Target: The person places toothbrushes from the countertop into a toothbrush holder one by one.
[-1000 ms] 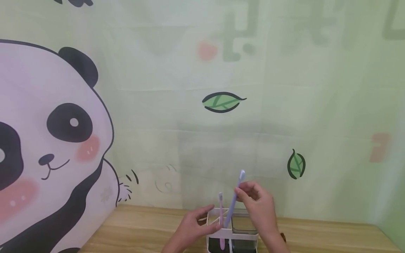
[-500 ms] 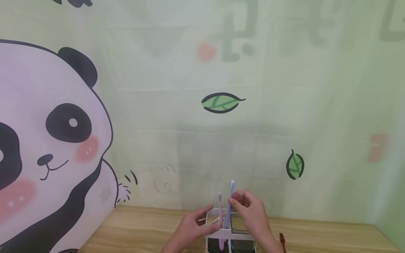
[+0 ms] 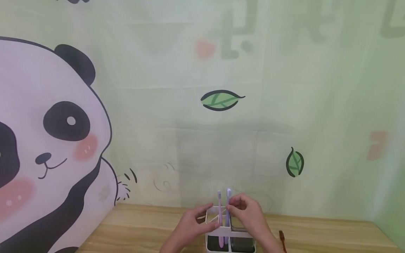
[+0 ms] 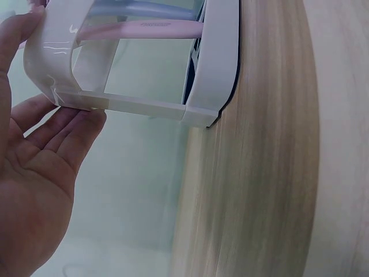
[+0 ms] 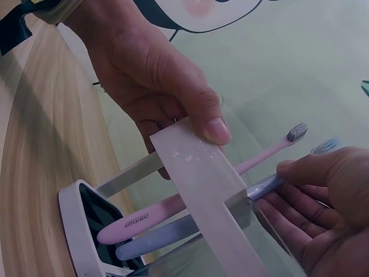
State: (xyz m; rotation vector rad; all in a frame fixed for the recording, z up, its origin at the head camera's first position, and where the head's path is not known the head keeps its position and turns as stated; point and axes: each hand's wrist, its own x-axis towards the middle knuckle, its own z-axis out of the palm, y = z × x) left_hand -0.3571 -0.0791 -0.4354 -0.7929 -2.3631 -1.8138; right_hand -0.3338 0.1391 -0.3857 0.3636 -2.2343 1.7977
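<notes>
A white toothbrush holder stands on the table, with an open upper frame over a base with a dark inside. My left hand grips the left side of that upper frame, thumb in front; in the left wrist view its fingers lie against the frame. Inside the frame a pink toothbrush stands bristles up, its lower end at the base. Beside it, my right hand pinches a bluish-purple toothbrush near the head, between thumb and fingers. That brush's lower end also reaches the base.
Right of the hands, a brown toothbrush shows partly at the lower edge. A clear container with a dark rim sits in the holder's right part. Behind the wooden table hangs a green printed cloth with a panda.
My right hand has moved down and left, lowering the bluish-purple toothbrush into the holder beside the pink one and bringing it from tilted to nearly upright. The left hand keeps its place.
</notes>
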